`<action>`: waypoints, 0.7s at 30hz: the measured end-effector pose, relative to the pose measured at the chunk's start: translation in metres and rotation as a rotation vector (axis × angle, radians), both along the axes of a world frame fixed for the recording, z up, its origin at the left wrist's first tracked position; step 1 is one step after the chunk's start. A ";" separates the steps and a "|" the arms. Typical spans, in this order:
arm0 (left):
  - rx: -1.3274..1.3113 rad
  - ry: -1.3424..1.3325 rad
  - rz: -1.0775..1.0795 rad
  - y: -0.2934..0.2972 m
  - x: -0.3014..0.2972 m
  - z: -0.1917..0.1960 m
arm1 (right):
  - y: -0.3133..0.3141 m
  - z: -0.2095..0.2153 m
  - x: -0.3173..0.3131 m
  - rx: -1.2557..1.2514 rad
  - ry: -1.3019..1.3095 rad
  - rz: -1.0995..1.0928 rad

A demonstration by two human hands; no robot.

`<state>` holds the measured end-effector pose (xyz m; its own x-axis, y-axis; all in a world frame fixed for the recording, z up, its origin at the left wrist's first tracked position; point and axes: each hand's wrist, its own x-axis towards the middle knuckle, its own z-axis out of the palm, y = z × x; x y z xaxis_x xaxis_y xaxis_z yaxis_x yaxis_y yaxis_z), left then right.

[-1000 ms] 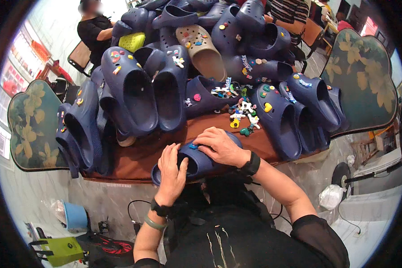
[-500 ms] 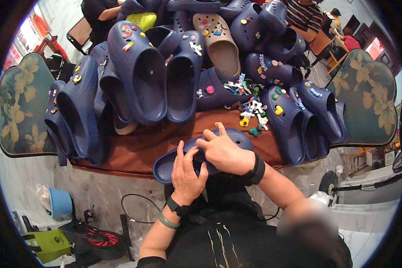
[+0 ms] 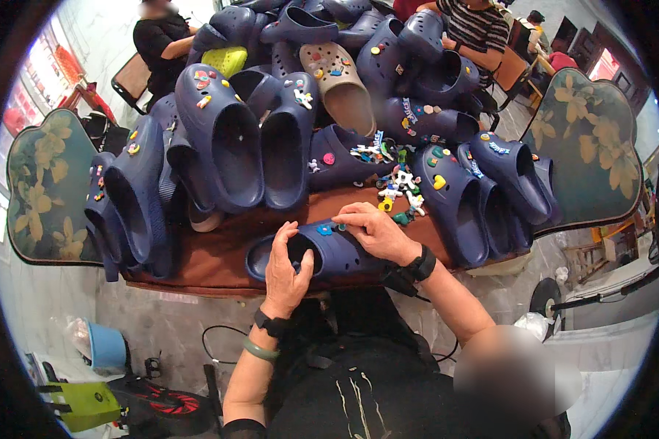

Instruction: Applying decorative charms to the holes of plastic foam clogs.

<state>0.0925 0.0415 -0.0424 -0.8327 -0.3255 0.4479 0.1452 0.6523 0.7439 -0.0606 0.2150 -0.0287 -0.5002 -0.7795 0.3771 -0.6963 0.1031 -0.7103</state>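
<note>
1. A person is sitting at a brown table [image 3: 220, 256] piled with dark blue clogs, seen from above by a head-worn camera.
2. One navy clog [image 3: 322, 252] is lying on its side at the near edge of the table, just in front of the person's body.
3. The left hand [image 3: 285, 267] is wrapping around the heel opening of this clog, fingers curled over the rim and thumb inside, gripping it firmly to steady it.
4. The right hand [image 3: 377, 230] is resting on the toe end, fingers bent and pressing down beside a small blue and pink charm [image 3: 324, 229] on the upper; whether the fingertips are pinching another charm cannot be told.
5. A loose heap of colourful charms [image 3: 395, 194] is lying on the table just beyond the right hand.
6. Judging by this, the step in hand is fitting charms into the clog's holes.
7. The next move likely calls for a firm push while the left hand is bracing the shoe.
8. Other people are sitting at the far side.
</note>
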 end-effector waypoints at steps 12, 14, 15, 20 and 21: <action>-0.158 -0.352 0.095 -0.012 -0.016 0.005 | 0.071 -0.038 -0.069 0.229 0.084 -0.332; -0.162 -0.316 0.097 -0.013 -0.013 0.002 | 0.062 -0.036 -0.061 0.303 0.131 -0.400; -0.168 -0.279 0.098 -0.013 -0.012 0.000 | 0.061 -0.039 -0.061 0.304 0.127 -0.399; -0.187 -0.251 0.110 -0.010 -0.006 0.000 | 0.055 -0.048 -0.061 0.166 0.462 -0.420; -0.180 -0.262 0.115 -0.009 -0.007 0.001 | 0.056 -0.047 -0.061 0.169 0.463 -0.419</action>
